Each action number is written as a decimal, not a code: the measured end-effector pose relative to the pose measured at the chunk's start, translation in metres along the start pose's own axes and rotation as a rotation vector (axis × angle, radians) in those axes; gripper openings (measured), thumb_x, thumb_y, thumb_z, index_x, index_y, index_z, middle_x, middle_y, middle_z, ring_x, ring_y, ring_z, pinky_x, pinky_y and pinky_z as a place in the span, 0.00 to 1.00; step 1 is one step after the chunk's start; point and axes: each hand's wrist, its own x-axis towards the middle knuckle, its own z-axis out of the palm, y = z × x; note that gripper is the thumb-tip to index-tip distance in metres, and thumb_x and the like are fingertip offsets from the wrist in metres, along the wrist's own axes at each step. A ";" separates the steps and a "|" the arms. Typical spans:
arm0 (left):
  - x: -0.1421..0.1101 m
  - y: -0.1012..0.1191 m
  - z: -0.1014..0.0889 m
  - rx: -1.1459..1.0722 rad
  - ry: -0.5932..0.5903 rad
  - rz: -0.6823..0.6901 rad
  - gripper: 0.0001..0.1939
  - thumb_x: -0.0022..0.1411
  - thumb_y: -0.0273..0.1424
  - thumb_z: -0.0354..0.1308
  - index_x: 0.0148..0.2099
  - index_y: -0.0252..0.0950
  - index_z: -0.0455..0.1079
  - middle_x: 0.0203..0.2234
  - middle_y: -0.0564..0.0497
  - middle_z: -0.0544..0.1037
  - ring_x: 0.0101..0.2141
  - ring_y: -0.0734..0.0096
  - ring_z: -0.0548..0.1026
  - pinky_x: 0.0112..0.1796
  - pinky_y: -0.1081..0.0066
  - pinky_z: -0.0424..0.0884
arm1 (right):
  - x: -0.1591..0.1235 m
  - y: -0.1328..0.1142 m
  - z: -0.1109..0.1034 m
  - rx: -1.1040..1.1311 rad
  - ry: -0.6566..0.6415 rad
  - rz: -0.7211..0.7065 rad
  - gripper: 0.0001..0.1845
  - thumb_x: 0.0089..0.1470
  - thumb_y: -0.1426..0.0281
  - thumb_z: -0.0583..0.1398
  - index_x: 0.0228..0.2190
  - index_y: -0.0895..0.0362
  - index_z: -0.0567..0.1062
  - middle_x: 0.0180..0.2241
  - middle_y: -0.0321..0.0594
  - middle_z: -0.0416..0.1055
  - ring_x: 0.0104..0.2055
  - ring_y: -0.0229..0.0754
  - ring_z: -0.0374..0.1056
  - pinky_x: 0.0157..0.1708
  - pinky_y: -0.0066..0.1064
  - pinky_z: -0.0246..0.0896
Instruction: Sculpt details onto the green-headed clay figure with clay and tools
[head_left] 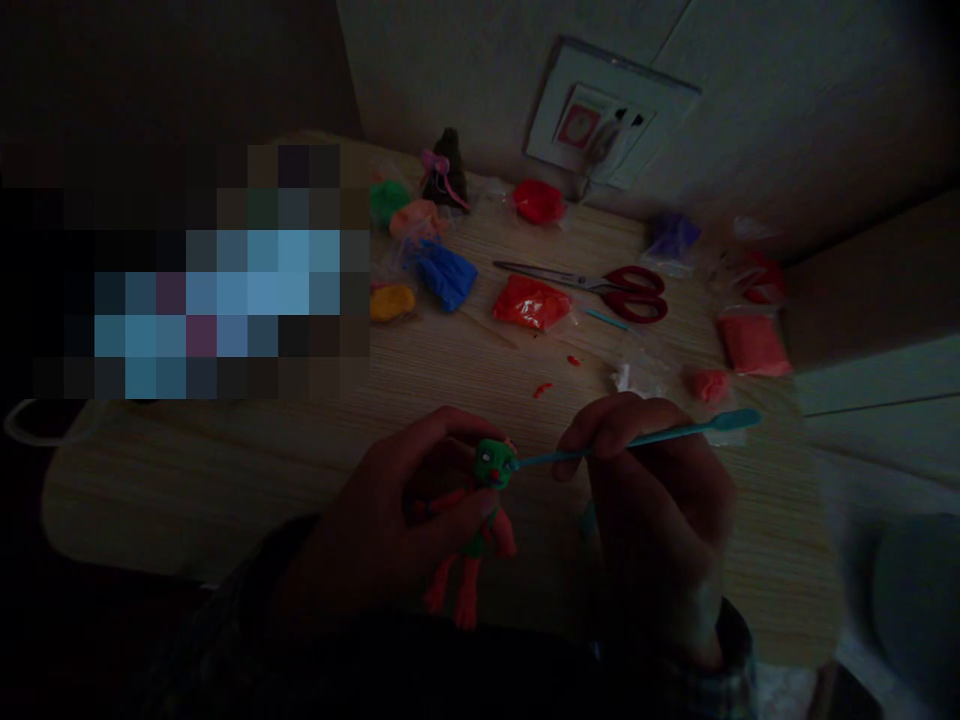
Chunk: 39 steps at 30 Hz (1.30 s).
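Between the thumb and fingers of my left hand (405, 490) is a small clay figure (472, 535), held upright near the table's front edge. It has a green head with white eyes and a red nose, and pinkish-red arms and legs. My right hand (645, 480) is closed around a thin blue modelling tool (667, 432). The tool's fine tip meets the side of the figure's face beside one eye; its flat, wider end points to the right. Dim light leaves the lower parts of both hands dark.
Scissors with red handles (600, 285) lie on the wooden table (300, 480). Around them are bagged clay in red (532, 303), blue (448, 275), yellow (392, 302) and purple (675, 238). Red scraps (543, 390) lie ahead of my hands. A wall socket (607, 120) is behind; the left is pixelated.
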 end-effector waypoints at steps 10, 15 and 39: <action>0.002 0.001 0.001 -0.003 -0.023 0.012 0.13 0.60 0.28 0.59 0.46 0.36 0.63 0.27 0.51 0.80 0.28 0.68 0.81 0.28 0.74 0.75 | 0.000 0.000 0.000 -0.025 0.018 -0.011 0.05 0.59 0.72 0.58 0.32 0.52 0.73 0.32 0.38 0.68 0.31 0.39 0.67 0.30 0.33 0.65; 0.003 0.000 0.000 -0.016 -0.030 0.013 0.13 0.61 0.33 0.59 0.47 0.38 0.61 0.27 0.50 0.80 0.25 0.66 0.80 0.19 0.76 0.68 | 0.000 0.001 -0.001 0.038 0.015 -0.002 0.05 0.58 0.74 0.58 0.32 0.53 0.74 0.32 0.36 0.68 0.31 0.37 0.67 0.31 0.31 0.64; 0.006 -0.003 0.000 -0.049 0.025 0.096 0.12 0.60 0.30 0.60 0.45 0.37 0.63 0.28 0.53 0.79 0.26 0.66 0.81 0.22 0.74 0.73 | 0.000 0.000 -0.002 -0.071 -0.024 0.038 0.23 0.57 0.65 0.61 0.54 0.46 0.67 0.24 0.31 0.70 0.21 0.37 0.64 0.21 0.30 0.62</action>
